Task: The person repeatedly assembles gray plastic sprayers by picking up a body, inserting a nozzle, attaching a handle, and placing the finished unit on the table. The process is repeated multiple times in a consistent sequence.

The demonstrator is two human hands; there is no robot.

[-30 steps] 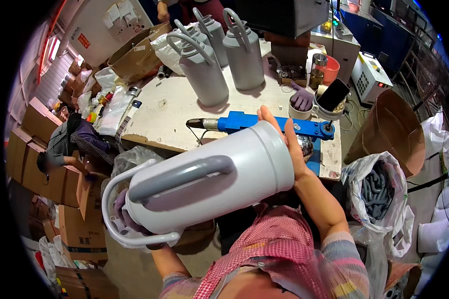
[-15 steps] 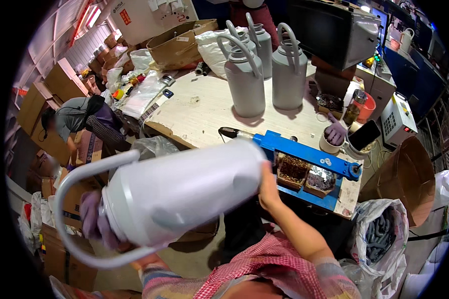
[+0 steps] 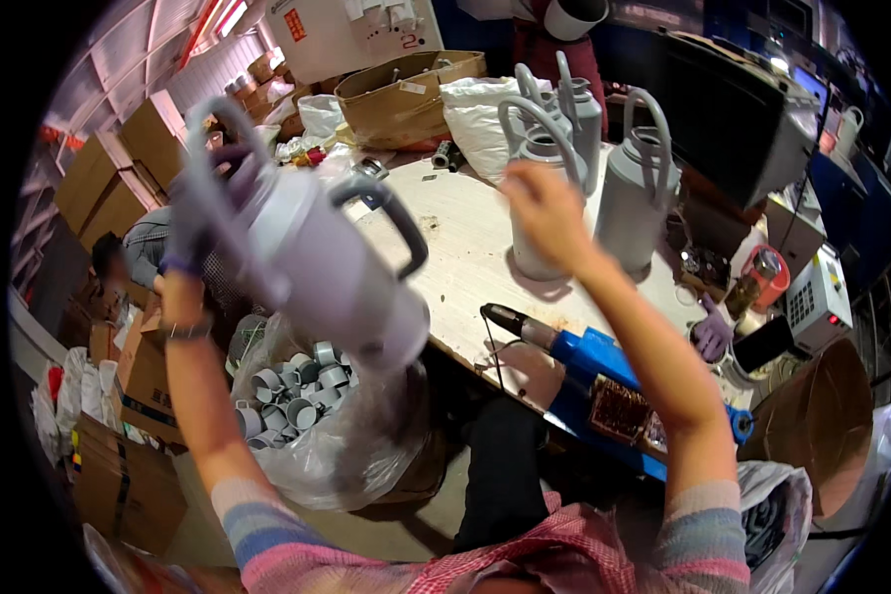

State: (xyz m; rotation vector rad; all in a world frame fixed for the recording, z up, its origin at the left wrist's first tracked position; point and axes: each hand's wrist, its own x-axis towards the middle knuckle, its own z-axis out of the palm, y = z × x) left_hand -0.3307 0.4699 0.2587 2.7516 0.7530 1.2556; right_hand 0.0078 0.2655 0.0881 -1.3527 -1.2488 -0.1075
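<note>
My left hand [image 3: 200,223], in a purple glove, is closed on a large grey vacuum jug [image 3: 312,262] near its neck and tall loop handle. The jug hangs tilted over the floor at the left, its base toward the lower right, with a darker side handle [image 3: 406,230] on its body. My bare right hand [image 3: 544,213] is raised over the table with bent, loosely parted fingers and nothing visible in it. Behind it stands another grey jug [image 3: 537,243]; I cannot tell whether they touch. More lidless grey jugs [image 3: 636,203] with loop handles stand alongside.
A blue bench tool [image 3: 604,351] and a tray of small screws [image 3: 619,411] occupy the near right of the white table [image 3: 436,267]. A plastic bag [image 3: 342,460] of grey cup-shaped parts stands below the held jug. A person [image 3: 148,238] bends among cartons at left.
The jug has swung up and left, its side handle now showing. My right hand has left its base and moved to the standing jugs. The view has shifted, showing the bag of grey parts.
</note>
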